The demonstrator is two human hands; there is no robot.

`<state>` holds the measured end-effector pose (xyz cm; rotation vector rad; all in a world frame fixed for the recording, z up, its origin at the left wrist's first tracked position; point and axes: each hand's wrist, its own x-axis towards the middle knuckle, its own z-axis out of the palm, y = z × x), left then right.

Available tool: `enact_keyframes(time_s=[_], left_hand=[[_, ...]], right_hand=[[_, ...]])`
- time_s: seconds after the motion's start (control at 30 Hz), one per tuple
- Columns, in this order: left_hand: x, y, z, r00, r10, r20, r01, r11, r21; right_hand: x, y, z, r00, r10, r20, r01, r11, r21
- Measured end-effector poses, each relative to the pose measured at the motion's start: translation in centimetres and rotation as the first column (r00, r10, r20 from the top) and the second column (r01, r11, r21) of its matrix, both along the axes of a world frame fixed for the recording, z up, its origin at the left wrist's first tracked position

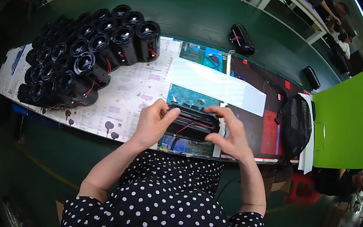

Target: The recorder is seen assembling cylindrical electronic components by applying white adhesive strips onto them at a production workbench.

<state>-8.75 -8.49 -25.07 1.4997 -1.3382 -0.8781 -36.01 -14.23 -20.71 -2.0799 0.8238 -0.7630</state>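
A black cylindrical housing (193,123) with thin red wires lies on its side in front of me, with ribs and slots along its upper face. My left hand (149,125) grips its left end, the thumb on top and the other fingers curled behind it. At the opposite end, my right hand (234,138) spans the housing, with fingers on the far edge and the thumb on the near edge. The palms hide parts of both ends.
Many upright black cylinders (123,36) crowd the table's left. White paper sheets (214,83) lie beyond my hands. At right are a black mesh bag (297,125) and a green panel (350,120). Another black cylinder (242,39) lies past the far edge. Other people are in the background.
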Motion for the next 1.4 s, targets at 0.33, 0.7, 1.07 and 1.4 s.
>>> enact_keyframes(time_s=[0.33, 0.7, 1.07, 1.4], left_hand=[[-0.5, 0.4, -1.2, 0.997, -0.037, -0.066, 0.043, 0.995, 0.092], [1.5, -2.3, 3.5, 0.845, 0.030, 0.534, 0.070, 0.984, -0.166], [-10.4, -18.1, -0.2, 0.414, -0.542, 0.731, 0.665, 0.729, 0.164], [-11.9, -18.6, 0.5, 0.354, -0.600, 0.717, 0.648, 0.710, 0.275]], right_hand=[[0.0, 0.8, -3.9, 0.996, -0.070, -0.050, 0.059, 0.980, -0.192], [-3.3, -0.7, -3.1, 0.996, -0.086, 0.005, 0.085, 0.986, -0.145], [-7.0, -13.9, -7.6, 0.814, -0.541, -0.211, 0.427, 0.804, -0.413], [-6.9, -13.8, -8.9, 0.801, -0.588, -0.115, 0.472, 0.738, -0.483]])
